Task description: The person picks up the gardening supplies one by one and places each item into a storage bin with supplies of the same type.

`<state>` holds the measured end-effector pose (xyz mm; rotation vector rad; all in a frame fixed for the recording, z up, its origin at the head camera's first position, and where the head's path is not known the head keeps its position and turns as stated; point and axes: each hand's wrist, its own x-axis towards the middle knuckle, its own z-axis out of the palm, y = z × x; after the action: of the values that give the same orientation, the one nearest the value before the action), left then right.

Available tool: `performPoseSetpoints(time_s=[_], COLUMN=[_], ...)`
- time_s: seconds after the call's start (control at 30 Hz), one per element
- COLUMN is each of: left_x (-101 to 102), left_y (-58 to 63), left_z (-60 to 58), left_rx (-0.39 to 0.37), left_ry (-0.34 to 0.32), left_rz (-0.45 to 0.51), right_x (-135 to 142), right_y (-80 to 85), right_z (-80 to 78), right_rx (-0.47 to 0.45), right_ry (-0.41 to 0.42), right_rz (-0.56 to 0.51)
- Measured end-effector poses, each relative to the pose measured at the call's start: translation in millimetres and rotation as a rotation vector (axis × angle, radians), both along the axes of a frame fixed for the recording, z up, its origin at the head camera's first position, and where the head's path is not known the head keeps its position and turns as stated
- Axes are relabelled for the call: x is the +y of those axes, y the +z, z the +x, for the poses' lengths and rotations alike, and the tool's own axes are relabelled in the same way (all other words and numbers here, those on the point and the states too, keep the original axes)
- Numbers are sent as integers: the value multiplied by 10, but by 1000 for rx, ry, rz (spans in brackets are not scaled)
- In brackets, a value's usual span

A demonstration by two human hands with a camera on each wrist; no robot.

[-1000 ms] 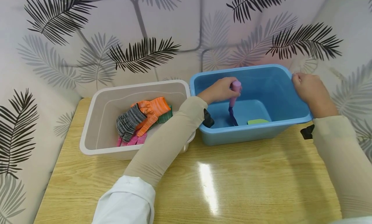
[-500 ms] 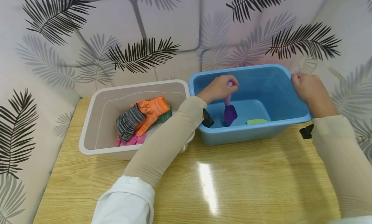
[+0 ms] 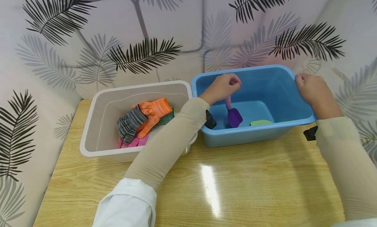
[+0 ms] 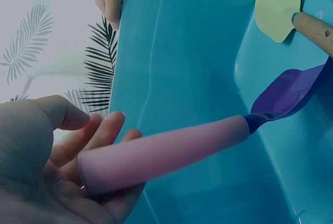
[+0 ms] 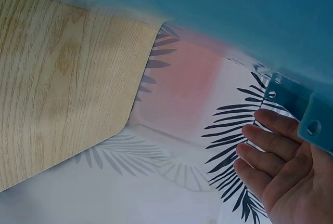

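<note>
My left hand (image 3: pixel 222 87) is inside the blue bin (image 3: pixel 253 69), fingers curled loosely around the pink handle of a spatula (image 4: pixel 166 151). The thumb stands apart from the handle in the left wrist view. The spatula's purple blade (image 3: pixel 234 117) hangs tilted, low over the bin's floor. A second spatula with a pale green blade (image 4: pixel 278 13) and a wooden handle (image 4: pixel 315 31) lies in the bin. At the bin's right end, my right hand (image 3: pixel 315 92) holds the rim. Its fingers (image 5: pixel 276 141) reach under the rim, while the thumb is hidden in the right wrist view.
A beige bin (image 3: pixel 88 128) stands left of the blue one, close against it. Inside are a grey glove (image 3: pixel 131 122), an orange glove (image 3: pixel 154 112) and pink and green gloves. Both bins stand on a wooden table (image 3: pixel 250 181). Leaf-patterned cloth hangs behind.
My left hand has risen slightly and loosened around the handle. The purple blade has turned from edge-on to face the head camera. My right hand stays at the rim.
</note>
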<state>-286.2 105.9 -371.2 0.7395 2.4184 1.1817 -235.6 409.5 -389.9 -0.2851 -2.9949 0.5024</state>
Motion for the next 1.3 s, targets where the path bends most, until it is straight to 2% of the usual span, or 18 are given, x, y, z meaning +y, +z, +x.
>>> performPoseSetpoints(time_s=[0.17, 0.43, 0.57, 0.73, 0.97, 1.07, 1.2, 1.3], left_x=[-3, -5, -4, 4, 13, 9, -41, -44], left_y=[6, 23, 27, 31, 60, 83, 240, 240], left_z=[3, 6, 13, 10, -11, -3, 120, 123], left_rx=[-7, 21, 25, -34, -88, -94, -106, -116], left_ry=[45, 72, 90, 110, 89, 77, 70, 57], left_rz=[26, 48, 90, 199, 383, 398, 389, 394], right_x=[-3, -10, -6, 5, 11, 4, 1, -2], right_y=[1, 21, 20, 4, 6, 15, 23, 20], right_z=[3, 0, -1, -1, -8, -11, -11, -4], right_rx=[-6, -14, -15, -16, -15, -6, -9, -18], right_ry=[1, -1, -1, -2, -1, 0, 0, 0], right_rz=[-5, -8, -7, -5, -8, -10, -12, -13])
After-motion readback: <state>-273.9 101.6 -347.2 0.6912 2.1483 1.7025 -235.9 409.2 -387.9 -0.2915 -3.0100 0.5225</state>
